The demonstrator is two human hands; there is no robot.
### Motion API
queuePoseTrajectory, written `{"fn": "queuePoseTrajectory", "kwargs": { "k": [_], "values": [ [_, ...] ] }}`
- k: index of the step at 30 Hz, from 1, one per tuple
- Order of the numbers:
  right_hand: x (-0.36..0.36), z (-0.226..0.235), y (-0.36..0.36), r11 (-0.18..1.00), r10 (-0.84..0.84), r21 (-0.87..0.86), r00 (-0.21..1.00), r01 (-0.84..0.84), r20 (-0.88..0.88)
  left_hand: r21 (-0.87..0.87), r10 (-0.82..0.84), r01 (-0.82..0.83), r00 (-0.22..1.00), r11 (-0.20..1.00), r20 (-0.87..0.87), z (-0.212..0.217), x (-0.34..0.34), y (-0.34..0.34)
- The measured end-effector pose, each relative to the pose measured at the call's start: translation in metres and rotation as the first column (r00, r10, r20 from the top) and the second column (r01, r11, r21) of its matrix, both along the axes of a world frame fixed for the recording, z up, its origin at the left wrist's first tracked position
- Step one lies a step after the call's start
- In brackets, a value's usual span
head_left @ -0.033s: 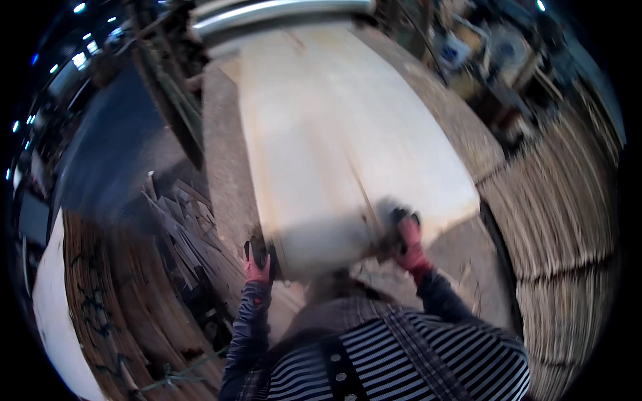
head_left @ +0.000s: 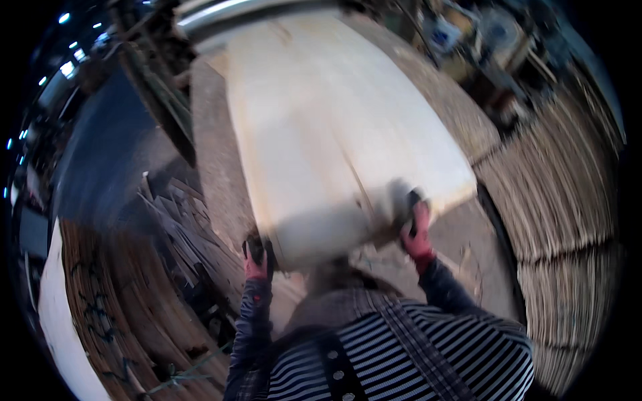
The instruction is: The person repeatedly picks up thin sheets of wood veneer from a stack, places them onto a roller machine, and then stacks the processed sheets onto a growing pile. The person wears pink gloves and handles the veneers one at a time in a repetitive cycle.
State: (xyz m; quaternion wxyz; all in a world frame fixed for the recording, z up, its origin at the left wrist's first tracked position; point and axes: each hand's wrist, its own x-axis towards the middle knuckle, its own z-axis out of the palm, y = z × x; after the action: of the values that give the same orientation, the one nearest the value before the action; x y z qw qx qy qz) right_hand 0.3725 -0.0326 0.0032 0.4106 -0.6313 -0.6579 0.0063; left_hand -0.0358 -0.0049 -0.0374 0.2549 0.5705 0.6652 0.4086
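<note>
A long pale wood veneer sheet point(head_left: 321, 134) with a dark split lies on a worn table, its near end curving down toward me. Both my hands wear pink gloves with dark fingers. At the near left corner my left hand point(head_left: 257, 257) has its fingers and thumb closed about the sheet's edge. My right hand point(head_left: 416, 230) touches the near edge, short of the right corner; motion smears its fingers, so their grip is unclear. At its far end, the sheet reaches a shiny metal roller point(head_left: 247, 15).
Stacked veneer sheets point(head_left: 555, 194) stand close along the table point(head_left: 217, 154) on the right. Broken wood strips point(head_left: 177, 214) lie at its left, by a tied brown veneer stack point(head_left: 134, 301). Upright beams point(head_left: 157, 100) rise at the far left. Cluttered machinery point(head_left: 495, 60) is at the far right.
My right hand has shifted slightly right along the sheet's near edge. My left hand stays at its corner. The whole view has swung a little.
</note>
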Motion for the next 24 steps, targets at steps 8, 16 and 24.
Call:
{"fn": "queuePoseTrajectory", "kwargs": {
  "k": [8, 16, 24],
  "values": [
    [0.038, -0.046, -0.017, 0.994, 0.099, 0.05, -0.597, 0.099, -0.796, -0.238, 0.157, -0.053, 0.883, 0.97, 0.443, 0.01, 0.033, 0.001],
    [0.028, -0.054, 0.022, 0.989, -0.133, -0.073, -0.545, -0.13, -0.828, -0.319, 0.188, 0.005, 0.799, 0.948, 0.571, 0.015, 0.043, 0.007],
    [0.152, -0.058, 0.005, 0.962, -0.199, -0.27, -0.618, 0.023, -0.76, -0.32, 0.343, -0.583, 0.749, 0.747, -0.567, 0.02, 0.06, 0.005]
  ]
}}
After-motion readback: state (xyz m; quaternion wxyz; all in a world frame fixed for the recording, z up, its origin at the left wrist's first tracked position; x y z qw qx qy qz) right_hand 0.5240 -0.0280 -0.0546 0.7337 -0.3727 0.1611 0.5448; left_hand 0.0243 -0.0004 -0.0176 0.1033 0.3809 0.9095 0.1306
